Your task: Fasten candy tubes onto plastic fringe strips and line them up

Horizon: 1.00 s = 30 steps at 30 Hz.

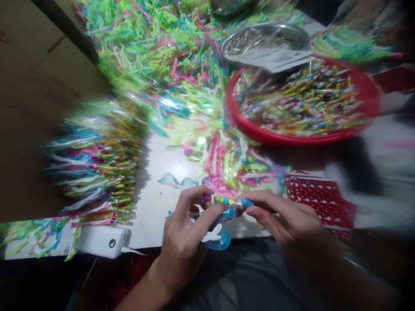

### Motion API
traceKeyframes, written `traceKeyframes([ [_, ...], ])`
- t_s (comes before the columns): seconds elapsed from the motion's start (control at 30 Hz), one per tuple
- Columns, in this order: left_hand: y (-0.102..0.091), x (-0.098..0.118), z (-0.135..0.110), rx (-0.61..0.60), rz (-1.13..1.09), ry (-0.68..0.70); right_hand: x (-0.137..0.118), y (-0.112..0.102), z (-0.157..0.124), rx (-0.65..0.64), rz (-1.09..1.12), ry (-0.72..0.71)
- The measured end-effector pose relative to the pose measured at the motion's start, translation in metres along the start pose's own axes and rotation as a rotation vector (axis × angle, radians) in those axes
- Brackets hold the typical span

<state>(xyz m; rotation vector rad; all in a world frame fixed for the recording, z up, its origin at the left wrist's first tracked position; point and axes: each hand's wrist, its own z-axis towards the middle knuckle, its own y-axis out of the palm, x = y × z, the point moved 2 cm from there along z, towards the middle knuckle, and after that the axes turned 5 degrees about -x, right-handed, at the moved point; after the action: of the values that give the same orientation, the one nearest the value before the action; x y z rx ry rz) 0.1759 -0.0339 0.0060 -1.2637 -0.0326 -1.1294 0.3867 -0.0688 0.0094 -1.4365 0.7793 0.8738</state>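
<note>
The fingers (191, 198) of the left hand (183, 233) are holding a slim, clear bead-filled tube (227, 201) — index finger above, thumb below — near its purple end. The fingers of the right hand (288, 218) are pinching narrowly at the opposite, blue end; blur is obscuring the exact contact there.

Alignment: the tube is lying between the two hands, just above the near edge of the white tabletop (151, 162). Its long axis is running from left to right, nearly parallel to that edge and dipping slightly toward the right hand. Neither hand is clearly nearer: each is occupying one end, leaving the multicoloured middle exposed.

Below the tube, a translucent blue plastic piece (223, 242) bearing a white shape is hanging beside the left thumb. Beyond the hands, bright plastic strips (220, 166) are covering part of the tabletop.
</note>
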Motion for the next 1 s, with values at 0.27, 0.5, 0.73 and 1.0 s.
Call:
traceKeyframes([
  [0.27, 0.0, 0.006, 0.005, -0.019, 0.103, 0.012, -0.007, 0.002, 0.0, 0.005, -0.094, -0.178],
  [0.5, -0.001, 0.008, 0.007, -0.022, 0.115, 0.013, -0.011, 0.003, 0.001, 0.048, -0.202, -0.244],
  [0.73, -0.001, 0.007, 0.007, -0.089, 0.074, 0.002, -0.011, 0.002, 0.003, -0.018, -0.232, -0.267],
  [1.0, 0.002, 0.011, 0.003, -0.095, 0.189, 0.067, -0.016, 0.006, 0.001, -0.054, -0.352, -0.323],
])
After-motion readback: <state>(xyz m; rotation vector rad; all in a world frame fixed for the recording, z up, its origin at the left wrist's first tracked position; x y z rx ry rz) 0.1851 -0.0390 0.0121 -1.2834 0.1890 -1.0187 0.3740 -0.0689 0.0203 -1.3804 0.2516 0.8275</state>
